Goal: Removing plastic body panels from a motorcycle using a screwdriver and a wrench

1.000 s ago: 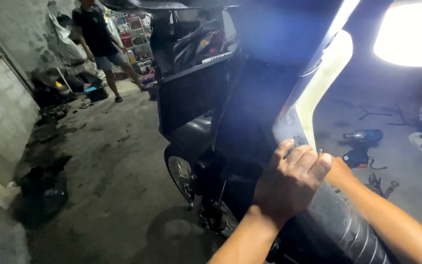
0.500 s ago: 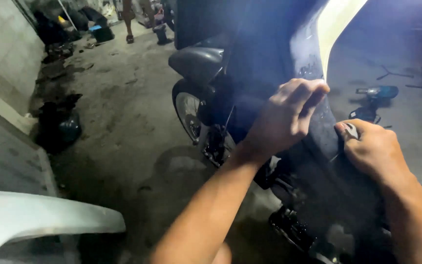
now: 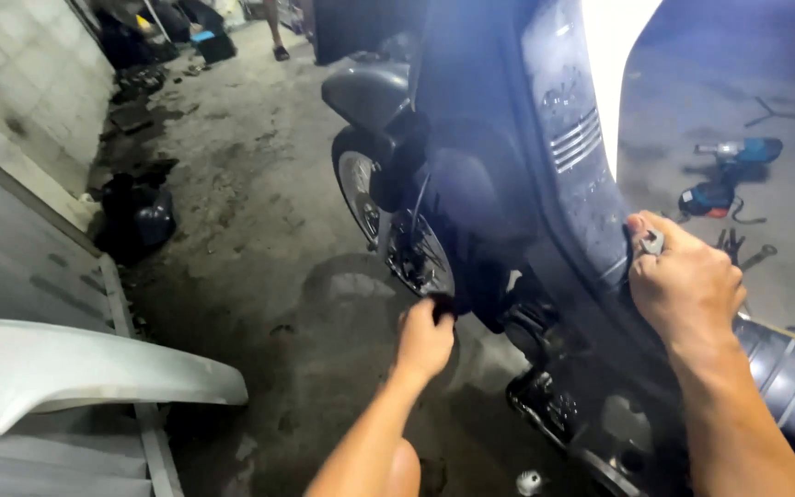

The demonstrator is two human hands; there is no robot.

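At the lower centre of the frame the left hand (image 3: 423, 339) reaches under the motorbike, fingers curled on a dark part just beside the front wheel (image 3: 388, 221); what it grips is too dark to tell. At the right, the right hand (image 3: 687, 285) is clenched around a small metal tool (image 3: 652, 242) pressed against the dark body panel (image 3: 581, 175), which runs from upper centre down to lower right. That panel looks like stiff, thin plastic, light but liable to crack, best held along its edge. A white panel (image 3: 66, 368) lies at lower left. Farther off on the concrete floor (image 3: 259, 212), a blue power drill (image 3: 738, 150) lies at upper right, and dark clutter (image 3: 135, 212) sits by the wall at left.
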